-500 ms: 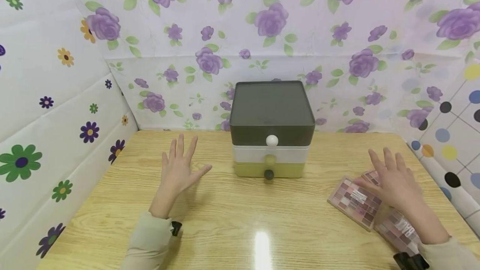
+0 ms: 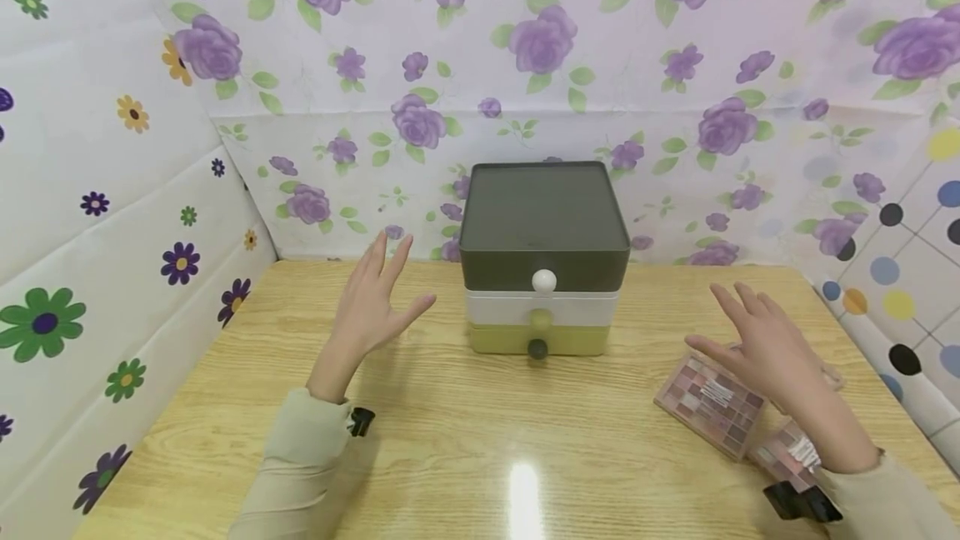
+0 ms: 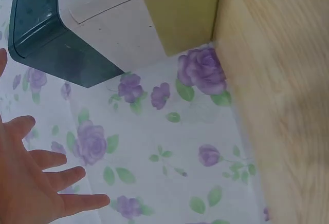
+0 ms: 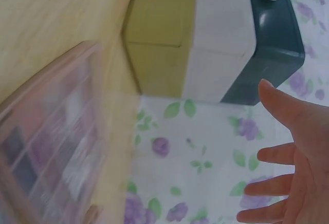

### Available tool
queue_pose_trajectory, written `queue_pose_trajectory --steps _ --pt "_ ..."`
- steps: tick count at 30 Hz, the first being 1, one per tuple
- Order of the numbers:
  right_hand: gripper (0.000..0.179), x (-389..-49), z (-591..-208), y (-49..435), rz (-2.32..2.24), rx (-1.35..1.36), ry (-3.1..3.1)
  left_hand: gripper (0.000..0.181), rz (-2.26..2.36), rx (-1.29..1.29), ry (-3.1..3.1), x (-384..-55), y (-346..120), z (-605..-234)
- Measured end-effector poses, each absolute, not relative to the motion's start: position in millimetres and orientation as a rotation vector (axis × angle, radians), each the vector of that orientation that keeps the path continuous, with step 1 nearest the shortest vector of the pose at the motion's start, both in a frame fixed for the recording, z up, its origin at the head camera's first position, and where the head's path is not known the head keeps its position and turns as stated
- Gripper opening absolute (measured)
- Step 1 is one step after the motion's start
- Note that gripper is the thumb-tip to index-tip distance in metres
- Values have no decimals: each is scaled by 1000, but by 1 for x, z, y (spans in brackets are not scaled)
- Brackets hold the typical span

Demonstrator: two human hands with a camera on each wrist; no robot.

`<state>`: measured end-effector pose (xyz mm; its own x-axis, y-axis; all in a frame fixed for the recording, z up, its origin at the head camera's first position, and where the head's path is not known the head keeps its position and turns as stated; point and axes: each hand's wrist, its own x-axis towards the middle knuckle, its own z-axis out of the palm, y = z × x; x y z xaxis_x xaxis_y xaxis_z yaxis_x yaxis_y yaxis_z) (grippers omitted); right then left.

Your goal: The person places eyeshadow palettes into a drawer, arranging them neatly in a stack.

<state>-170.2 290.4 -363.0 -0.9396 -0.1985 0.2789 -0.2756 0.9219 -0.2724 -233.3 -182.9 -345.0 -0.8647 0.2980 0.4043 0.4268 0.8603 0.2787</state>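
A small three-tier drawer box [image 2: 544,207] stands at the back middle of the table, dark green on top, white in the middle and olive yellow below, each drawer with a round knob. To its left, my left hand [image 2: 366,307] is held over the table with fingers spread and nothing in it. My right hand [image 2: 768,348] hovers on the other side, fingers extended and holding nothing. Beneath and beside it lies an eyeshadow palette [image 2: 708,405] with many pink and mauve pans. A second palette [image 2: 787,450] is partly hidden by the right forearm, and another sits mostly behind the hand.
The wood-grain table [image 2: 465,440] runs back to a wall cloth [image 2: 600,90] with purple roses. A flowered cloth [image 2: 90,273] bounds the left side and a dotted one [image 2: 922,273] the right. Black wrist mounts sit by both sleeves.
Both hands have moved inward and forward, toward the drawer box, the left one rising in view. The box and the palettes stay where they were.
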Motion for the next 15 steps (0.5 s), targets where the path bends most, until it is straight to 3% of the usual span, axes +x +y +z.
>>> queue_pose_trajectory --steps 15 --pt "63 -179 -336 252 623 424 -2786 76 -820 -673 -2672 -257 -160 -320"
